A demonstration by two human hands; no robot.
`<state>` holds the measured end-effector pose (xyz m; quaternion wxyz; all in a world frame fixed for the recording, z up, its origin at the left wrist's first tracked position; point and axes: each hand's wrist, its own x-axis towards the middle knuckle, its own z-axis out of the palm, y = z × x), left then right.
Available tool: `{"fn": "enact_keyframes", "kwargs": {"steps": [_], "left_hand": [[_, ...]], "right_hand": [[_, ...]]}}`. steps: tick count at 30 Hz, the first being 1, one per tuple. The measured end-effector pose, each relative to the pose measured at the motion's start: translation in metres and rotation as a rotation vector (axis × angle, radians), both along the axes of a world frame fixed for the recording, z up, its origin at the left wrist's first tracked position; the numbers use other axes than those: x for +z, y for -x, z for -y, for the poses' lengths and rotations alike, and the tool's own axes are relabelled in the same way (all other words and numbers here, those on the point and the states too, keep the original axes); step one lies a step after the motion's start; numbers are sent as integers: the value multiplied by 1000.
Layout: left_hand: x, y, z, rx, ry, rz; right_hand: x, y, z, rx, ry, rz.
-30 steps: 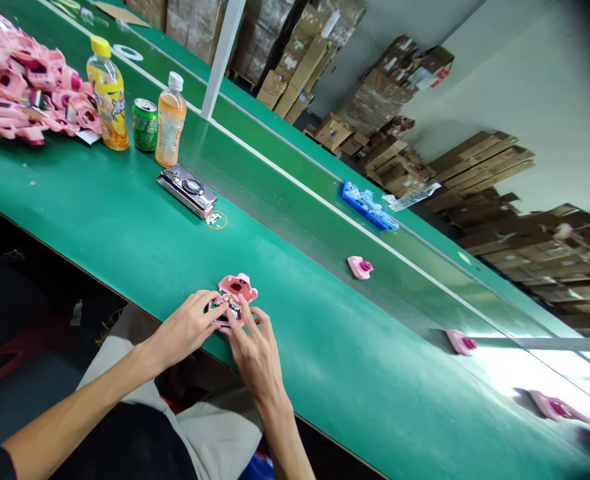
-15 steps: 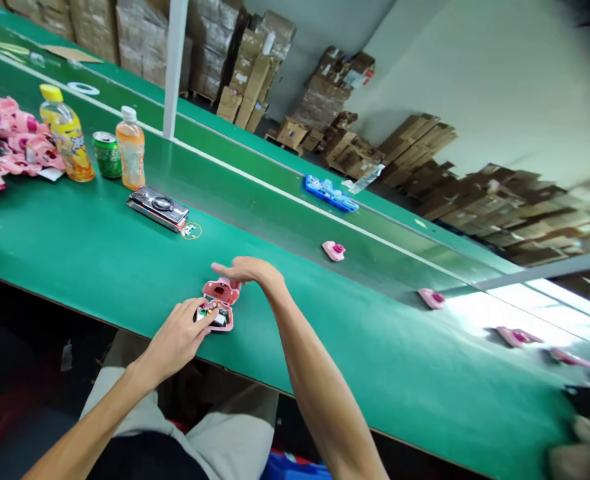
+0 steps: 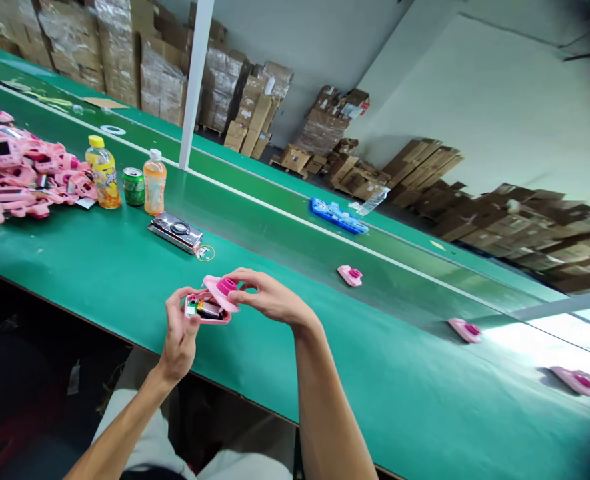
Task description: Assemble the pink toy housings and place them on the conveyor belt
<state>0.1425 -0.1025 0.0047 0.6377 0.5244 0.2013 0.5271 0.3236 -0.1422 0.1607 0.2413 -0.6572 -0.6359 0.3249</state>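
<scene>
Now both hands hold the pink toy halves above the table edge

Right now the left hand [image 3: 182, 333] grips the open shell [image 3: 205, 311], fingers curled round its near end, thumb on the rim, with the circuit parts inside facing up. The right hand [image 3: 269, 298] pinches the cover [image 3: 221, 291] by its far side, fingertips closed on it, and holds it tilted just over the shell's far end; the two pink pieces touch or nearly touch there, which cannot be told for sure. Both pieces sit between the hands, a little above the green table [image 3: 125, 280], near its front edge.

Half a second ago the shell lay flat on the table under the left hand alone, and the right hand hovered open above the cover. Since then both pieces have come up off the surface and the right hand has closed on the cover. The view has also swung, so the pile of pink parts [image 3: 19, 177] shows more fully at the left.

Beyond the hands lie a phone [image 3: 175, 232], two bottles [image 3: 103, 172] and a can [image 3: 134, 186], all well apart from the grip. On the belt [image 3: 295, 247] behind, single pink toys [image 3: 349, 275] are spaced out, and a blue tray [image 3: 338, 216] lies at the far side. Bare green table spreads to the right of the hands and in front of them up to the belt's white line. The table's front edge runs just below the left wrist.
</scene>
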Motion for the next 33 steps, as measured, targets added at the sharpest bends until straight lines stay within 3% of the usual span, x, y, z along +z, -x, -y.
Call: {"fn": "enact_keyframes", "kwargs": {"steps": [2,5,10,15,22,33], "left_hand": [[17,-4,-7,-22,169,95],[45,-6,-18,-180,382,158],[70,-3,-34,-321,434,159],[76,-2,-43,-411,325,126],[76,-3,-48,-432,308,178],[72,-2,-49,-558,310,136]], "right_hand": [[12,4,3,71,-59,-38],[36,2,-4,195,-9,-1],[63,-7,-34,336,211,22],[65,-6,-51,354,229,-51],[55,0,-40,228,139,-164],[54,3,-25,196,-38,27]]}}
